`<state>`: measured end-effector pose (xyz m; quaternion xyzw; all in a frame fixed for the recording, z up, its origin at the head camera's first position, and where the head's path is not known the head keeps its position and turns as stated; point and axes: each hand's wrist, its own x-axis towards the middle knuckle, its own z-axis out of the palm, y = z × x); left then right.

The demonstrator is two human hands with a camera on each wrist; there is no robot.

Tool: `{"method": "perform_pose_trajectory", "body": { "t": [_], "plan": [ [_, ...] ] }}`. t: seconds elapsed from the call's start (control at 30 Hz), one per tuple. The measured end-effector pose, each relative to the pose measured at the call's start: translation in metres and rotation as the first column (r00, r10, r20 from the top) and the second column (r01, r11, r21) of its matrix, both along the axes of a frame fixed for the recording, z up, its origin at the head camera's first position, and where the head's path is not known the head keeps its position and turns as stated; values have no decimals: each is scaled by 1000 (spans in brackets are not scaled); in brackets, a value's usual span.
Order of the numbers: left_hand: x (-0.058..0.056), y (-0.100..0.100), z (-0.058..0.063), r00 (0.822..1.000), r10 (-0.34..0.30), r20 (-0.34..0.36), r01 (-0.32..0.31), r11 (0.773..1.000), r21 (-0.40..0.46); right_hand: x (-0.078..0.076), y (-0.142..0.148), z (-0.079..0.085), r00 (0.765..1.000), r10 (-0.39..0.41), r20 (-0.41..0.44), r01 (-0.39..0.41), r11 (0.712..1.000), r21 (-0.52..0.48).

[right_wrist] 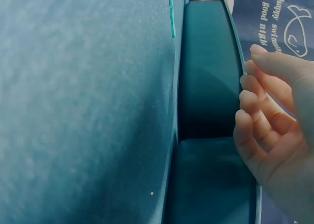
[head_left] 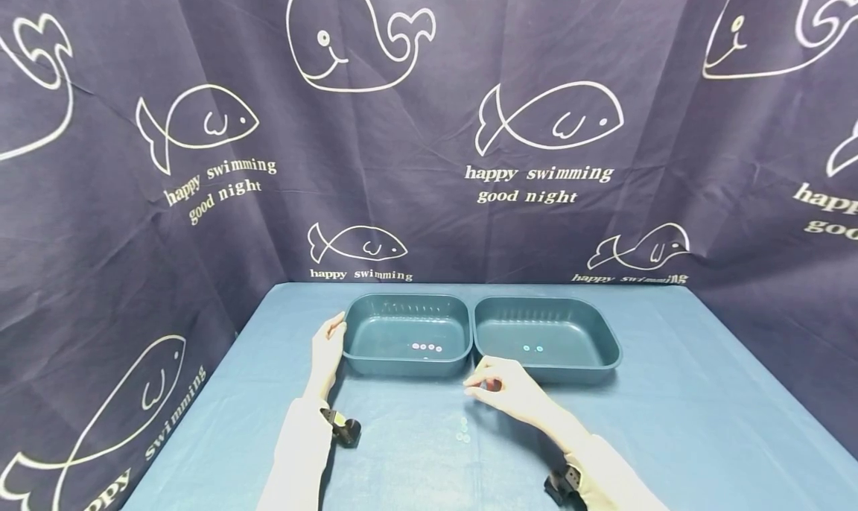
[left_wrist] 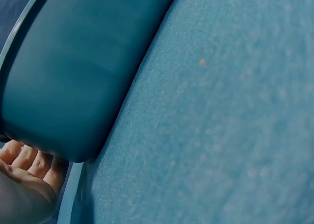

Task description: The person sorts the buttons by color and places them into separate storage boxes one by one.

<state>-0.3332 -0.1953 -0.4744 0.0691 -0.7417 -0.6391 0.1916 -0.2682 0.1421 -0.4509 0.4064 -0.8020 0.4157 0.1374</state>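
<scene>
My left hand touches the left end of a teal tray at its rim. In the left wrist view its fingers lie against the outside of that end wall. Several small pinkish rings lie in this tray. My right hand hovers in front of where the two trays meet, fingers bent. In the right wrist view the thumb tip is close to the index finger; whether something tiny is between them is hidden. Below it, several pale greenish rings lie on the table.
A second teal tray stands right of the first, almost touching it, with small light-blue rings inside. Both stand on a blue cloth-covered table. A dark curtain with white fish drawings hangs behind the table and at its sides.
</scene>
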Motion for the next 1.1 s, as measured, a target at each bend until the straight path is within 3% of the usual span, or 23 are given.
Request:
{"method": "perform_pose_trajectory", "body": {
  "t": [0.37,0.9,1.1],
  "plan": [
    [0,0,0,1000,10,13,-10,1000,21,-2,2,-4,993,100,55,-106,988,110],
    [-1,0,-1,1000,20,-4,-20,999,28,-6,-2,-12,980,139,145,-172,952,251],
    [-1,0,-1,1000,21,-13,-21,999,27,-6,-4,-10,968,126,217,-185,942,279]
  ]
}}
